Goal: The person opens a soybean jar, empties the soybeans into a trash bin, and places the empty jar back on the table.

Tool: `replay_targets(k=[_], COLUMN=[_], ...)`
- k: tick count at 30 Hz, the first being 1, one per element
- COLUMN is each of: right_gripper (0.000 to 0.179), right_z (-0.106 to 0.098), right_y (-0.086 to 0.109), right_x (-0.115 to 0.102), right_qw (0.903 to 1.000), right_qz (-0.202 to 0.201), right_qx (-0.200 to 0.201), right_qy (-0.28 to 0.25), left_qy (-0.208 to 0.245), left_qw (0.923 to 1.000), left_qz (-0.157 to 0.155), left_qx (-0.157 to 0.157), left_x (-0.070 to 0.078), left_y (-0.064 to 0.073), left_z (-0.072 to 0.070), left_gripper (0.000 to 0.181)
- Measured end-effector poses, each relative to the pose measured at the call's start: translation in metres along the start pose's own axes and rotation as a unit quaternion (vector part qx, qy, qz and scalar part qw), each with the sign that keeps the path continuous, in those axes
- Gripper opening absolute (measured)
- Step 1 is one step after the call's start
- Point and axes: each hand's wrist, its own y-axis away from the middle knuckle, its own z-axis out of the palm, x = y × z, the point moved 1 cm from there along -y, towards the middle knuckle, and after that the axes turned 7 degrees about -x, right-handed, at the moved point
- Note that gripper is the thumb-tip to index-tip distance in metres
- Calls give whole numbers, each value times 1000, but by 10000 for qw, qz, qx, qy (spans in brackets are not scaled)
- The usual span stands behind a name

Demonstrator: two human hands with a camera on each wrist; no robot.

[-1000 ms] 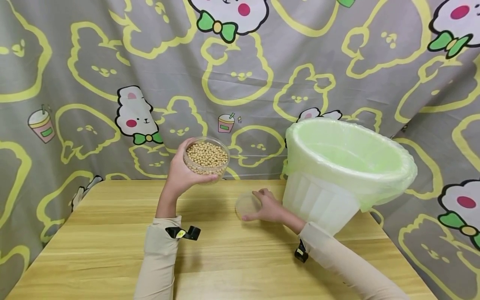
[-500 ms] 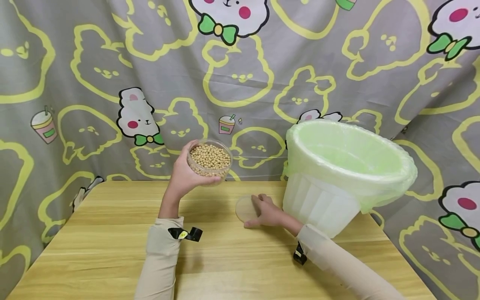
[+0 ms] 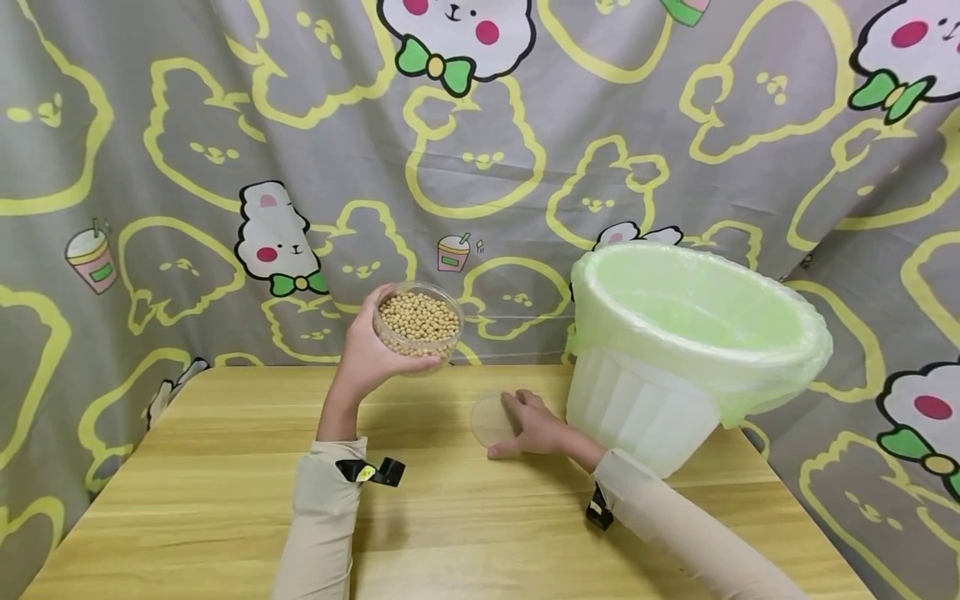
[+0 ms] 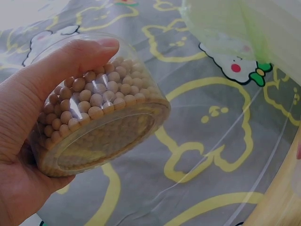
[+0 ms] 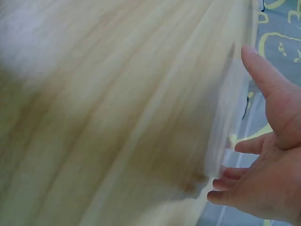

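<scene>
In the head view, my left hand grips a clear round plastic jar and holds it up above the table's far part. Its top is uncovered, and pale yellow soybeans show inside. Seen from the left wrist, the jar is tilted, with the thumb along its side and the beans piled against the base. My right hand is low at the tabletop with a clear round lid. Thumb and fingers span the lid's edge on opposite sides, as the right wrist view also shows.
A white bin lined with a light green plastic bag stands at the right, beside my right forearm. The wooden table reaches back to a grey patterned curtain. Each wrist wears a black camera strap.
The jar and left hand have shifted slightly right and down in the head view. The right hand and lid have lowered a little, and the lid now lies flatter against the table.
</scene>
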Motion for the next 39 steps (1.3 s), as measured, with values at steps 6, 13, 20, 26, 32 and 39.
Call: replay_targets(k=[6, 13, 20, 26, 32, 39], right_gripper=[98, 73, 54, 42, 23, 16], right_z=[-25, -94, -146, -167, -163, -159], right_y=[12, 59, 114, 148, 165, 162], right_x=[-22, -88, -116, -94, -73, -63], right_qw=[9978, 9772, 8865, 8296, 8317, 8101], right_qz=[-468, -1463, -2427, -1602, -729, -1098], right_qx=[461, 1523, 3492, 4547, 4502, 4706], right_qy=[-58, 229, 1824, 2815, 3167, 3321], left_qy=[22, -7, -60, -165, -136, 213], left_qw=[10000, 9999, 9999, 9996, 9994, 9997], left_qz=[34, 107, -24, -113, -127, -29], left_qx=[-22, -58, -114, -205, -299, -110], left_x=[4, 6, 7, 8, 11, 20], left_y=[0, -3, -4, -4, -3, 1], left_z=[3, 4, 8, 14, 20, 32], left_gripper=[124, 123, 125, 126, 129, 127])
